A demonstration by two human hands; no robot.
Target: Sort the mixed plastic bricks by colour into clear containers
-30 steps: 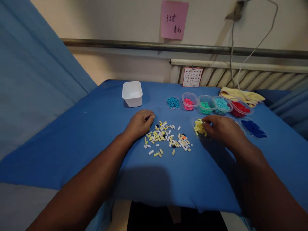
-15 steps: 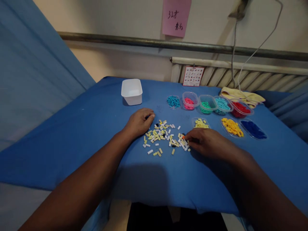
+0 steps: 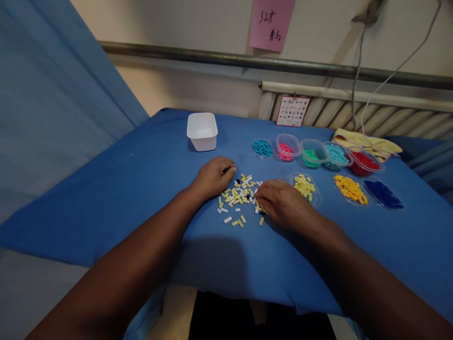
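Note:
Small building bricks [image 3: 233, 194], mostly pale yellow and white with a few black ones, lie loose on the blue cloth. My left hand [image 3: 214, 175] rests at the pile's left edge, fingers curled with the thumb against them; whatever it may hold is hidden. Over the right part of the pile is my right hand [image 3: 283, 200], palm down, its fingertips brought together among the bricks. Anything between those fingertips is too small to make out. Just behind this hand stands a clear tub of pale yellow bricks [image 3: 305, 187].
A white plastic box [image 3: 202, 137] stands at the back left. Clear tubs of blue [image 3: 262, 148], pink [image 3: 285, 151], green [image 3: 311, 158], turquoise [image 3: 336, 155], red [image 3: 364, 161], orange-yellow [image 3: 350, 189] and dark blue bricks [image 3: 384, 193] sit at the right. A yellow cloth [image 3: 366, 142] lies behind.
My right hand has moved left from the pale yellow tub to the loose pile, reaching further into it. My left hand stays beside the pile. The view has shifted slightly.

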